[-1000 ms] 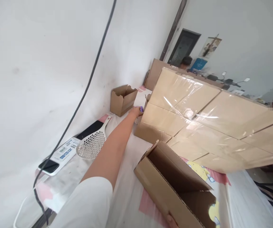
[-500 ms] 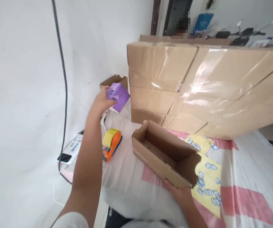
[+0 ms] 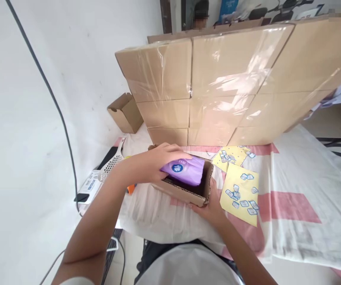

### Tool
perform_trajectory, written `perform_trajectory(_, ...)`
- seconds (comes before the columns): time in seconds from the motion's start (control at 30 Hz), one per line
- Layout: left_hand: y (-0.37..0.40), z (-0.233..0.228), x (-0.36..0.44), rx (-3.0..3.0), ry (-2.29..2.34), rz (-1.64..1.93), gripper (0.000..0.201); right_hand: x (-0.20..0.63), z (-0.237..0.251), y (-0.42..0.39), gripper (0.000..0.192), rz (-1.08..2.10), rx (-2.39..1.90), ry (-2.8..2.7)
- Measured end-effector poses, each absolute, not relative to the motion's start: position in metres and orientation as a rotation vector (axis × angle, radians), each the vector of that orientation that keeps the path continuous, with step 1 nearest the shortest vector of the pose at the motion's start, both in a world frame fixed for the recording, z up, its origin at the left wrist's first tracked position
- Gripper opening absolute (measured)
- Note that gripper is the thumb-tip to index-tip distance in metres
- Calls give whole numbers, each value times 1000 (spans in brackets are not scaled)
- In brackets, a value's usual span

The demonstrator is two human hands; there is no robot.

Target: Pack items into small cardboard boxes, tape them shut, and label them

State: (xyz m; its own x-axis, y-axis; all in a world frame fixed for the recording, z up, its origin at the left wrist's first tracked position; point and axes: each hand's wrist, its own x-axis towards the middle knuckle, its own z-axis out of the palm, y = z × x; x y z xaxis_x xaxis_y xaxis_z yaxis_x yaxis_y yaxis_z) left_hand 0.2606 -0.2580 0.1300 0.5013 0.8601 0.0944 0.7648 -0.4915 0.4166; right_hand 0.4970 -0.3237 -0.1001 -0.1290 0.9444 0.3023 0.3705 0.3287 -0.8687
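My left hand [image 3: 152, 162] grips a purple soft packet [image 3: 185, 171] with a round blue label and presses it down into a small open cardboard box [image 3: 188, 192] on the cloth-covered table. My right hand [image 3: 210, 208] holds the box at its near right corner. The packet sits partly inside the box, its top still above the rim.
A wall of taped cardboard cartons [image 3: 218, 83] stands right behind the box. Yellow sticker sheets [image 3: 241, 190] lie to the right. An empty small carton [image 3: 125, 113], a white perforated scoop [image 3: 112, 160] and a phone [image 3: 83, 196] lie at the left by the wall. A black cable [image 3: 54, 107] hangs there.
My left hand brought the purple packet from near the far carton down into the open box. My right hand kept hold of the box, which now sits closer to me.
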Motion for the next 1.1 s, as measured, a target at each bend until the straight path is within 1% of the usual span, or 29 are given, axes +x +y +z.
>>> perform_trajectory(0.07,-254,124,259,2429,1165,159,50,498,-98,-323,115,818,-1162,-1665)
perform_trajectory(0.1,-254,124,256,2398,1155,131,44,498,-97,-323,115,822,-1157,-1666)
perform_trajectory(0.17,-261,127,247,2322,1300,284,31,499,-97,-324,115,827,-1161,-1689)
perform_trajectory(0.3,-290,122,229,2150,1634,719,27,499,-97,-327,114,756,-1121,-1762)
perform_trajectory(0.4,-312,89,223,1986,1847,1042,30,501,-95,-328,108,661,-1012,-1802)
perform_trajectory(0.5,-329,41,220,1760,1854,1317,41,505,-92,-328,91,585,-883,-1798)
perform_trajectory(0.6,-343,4,219,1654,1725,1322,57,509,-87,-328,72,594,-810,-1780)
perform_trajectory(0.67,-351,-7,218,1651,1703,1293,65,510,-82,-327,66,615,-815,-1791)
perform_trajectory(0.73,-357,-11,217,1682,1743,1279,67,510,-76,-327,65,612,-843,-1807)
perform_trajectory(0.8,-360,-11,216,1739,1783,1265,65,510,-71,-326,66,607,-865,-1806)
perform_trajectory(0.9,-359,-13,214,1815,1827,1271,55,510,-64,-324,66,636,-835,-1773)
perform_trajectory(1.1,-355,-13,211,1934,1910,1262,36,512,-58,-324,61,741,-804,-1734)
